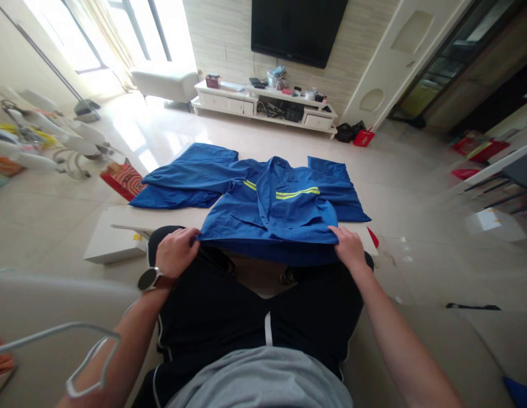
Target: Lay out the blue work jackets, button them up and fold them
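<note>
A blue work jacket [246, 209] with yellow reflective stripes lies spread on a low white table, its collar pointing away from me. My left hand [176, 249], with a watch on the wrist, pinches the jacket's lower left corner. At the lower right corner, my right hand [348, 246] pinches the hem. Between my hands the hem is stretched straight and hangs over the table's near edge, above my knees. Other blue folded cloth [195, 156] lies under and beside the left sleeve, and more blue cloth [344, 187] is at the right.
Beneath the table's left end stands a white box [114, 238]. A red patterned bag [124, 180] is beside the table at left. Across the floor, a white TV cabinet [229, 102] carries several small items. A white wire hanger [76, 326] is close by at lower left.
</note>
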Demonstrator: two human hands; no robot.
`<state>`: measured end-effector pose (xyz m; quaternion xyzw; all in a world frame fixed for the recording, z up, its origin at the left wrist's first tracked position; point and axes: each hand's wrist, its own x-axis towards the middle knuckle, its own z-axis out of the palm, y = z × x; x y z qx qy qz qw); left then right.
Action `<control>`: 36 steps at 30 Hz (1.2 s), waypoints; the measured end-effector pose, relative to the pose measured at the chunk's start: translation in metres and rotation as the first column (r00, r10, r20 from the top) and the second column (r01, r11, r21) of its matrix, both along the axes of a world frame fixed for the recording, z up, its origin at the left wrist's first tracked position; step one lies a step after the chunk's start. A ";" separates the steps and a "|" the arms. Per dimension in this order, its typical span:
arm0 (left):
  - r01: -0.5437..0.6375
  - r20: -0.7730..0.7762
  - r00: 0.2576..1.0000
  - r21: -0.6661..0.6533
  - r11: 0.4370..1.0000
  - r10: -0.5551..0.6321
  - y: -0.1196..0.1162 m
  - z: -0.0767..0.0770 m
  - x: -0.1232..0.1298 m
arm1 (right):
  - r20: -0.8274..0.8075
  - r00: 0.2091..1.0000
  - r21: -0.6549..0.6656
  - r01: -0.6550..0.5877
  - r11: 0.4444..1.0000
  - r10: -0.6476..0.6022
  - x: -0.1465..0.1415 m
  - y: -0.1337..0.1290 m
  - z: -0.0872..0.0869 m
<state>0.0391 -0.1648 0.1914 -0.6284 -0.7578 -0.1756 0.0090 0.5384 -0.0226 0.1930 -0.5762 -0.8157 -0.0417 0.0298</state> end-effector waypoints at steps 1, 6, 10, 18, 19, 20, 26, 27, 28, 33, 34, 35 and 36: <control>0.090 0.003 0.996 0.006 0.996 -0.090 -0.012 0.000 -0.005 | -0.021 0.999 0.006 -0.042 0.999 0.042 0.011 -0.007 0.011; 0.419 0.063 0.906 -0.003 0.908 -0.418 -0.072 -0.014 -0.022 | -0.104 0.984 -0.061 -0.152 0.987 0.145 0.051 -0.071 0.024; 0.295 0.095 0.942 0.218 0.930 -0.321 -0.082 -0.012 -0.008 | -0.284 0.958 0.186 0.004 0.983 0.050 0.046 -0.094 0.022; 0.242 0.128 0.929 0.501 0.831 -0.348 -0.048 0.050 0.015 | -0.362 0.930 0.375 0.085 0.923 0.061 0.041 -0.080 0.091; 0.311 0.123 0.908 0.442 0.842 -0.400 -0.053 0.050 0.011 | -0.320 0.945 0.318 0.041 0.947 0.067 0.049 -0.085 0.091; 0.377 0.118 0.889 0.362 0.852 -0.443 -0.059 0.047 0.007 | -0.279 0.957 0.245 -0.004 0.969 0.075 0.057 -0.092 0.088; 0.508 0.146 0.859 -0.107 0.855 -0.491 -0.083 -0.004 0.006 | -0.186 0.981 -0.132 -0.084 0.988 0.059 0.081 -0.121 0.022; 0.506 0.162 0.860 -0.138 0.851 -0.485 -0.083 -0.009 0.009 | -0.184 0.982 -0.165 -0.072 0.984 0.041 0.082 -0.123 0.013; 0.501 0.174 0.862 -0.159 0.851 -0.476 -0.082 -0.012 0.012 | -0.184 0.983 -0.190 -0.060 0.980 0.025 0.082 -0.124 0.006; 0.457 0.187 0.887 -0.232 0.859 -0.422 -0.079 -0.003 0.023 | -0.184 0.983 -0.277 -0.042 0.960 -0.010 0.086 -0.128 -0.004; 0.455 0.193 0.888 -0.243 0.857 -0.416 -0.078 0.000 0.024 | -0.165 0.986 -0.301 -0.033 0.953 -0.018 0.084 -0.129 -0.002; 0.456 0.203 0.887 -0.248 0.855 -0.414 -0.077 0.003 0.025 | -0.136 0.990 -0.324 -0.014 0.946 -0.032 0.081 -0.131 0.000; 0.455 0.212 0.887 -0.247 0.855 -0.411 -0.074 0.006 0.027 | -0.101 0.994 -0.344 0.012 0.939 -0.050 0.077 -0.132 0.002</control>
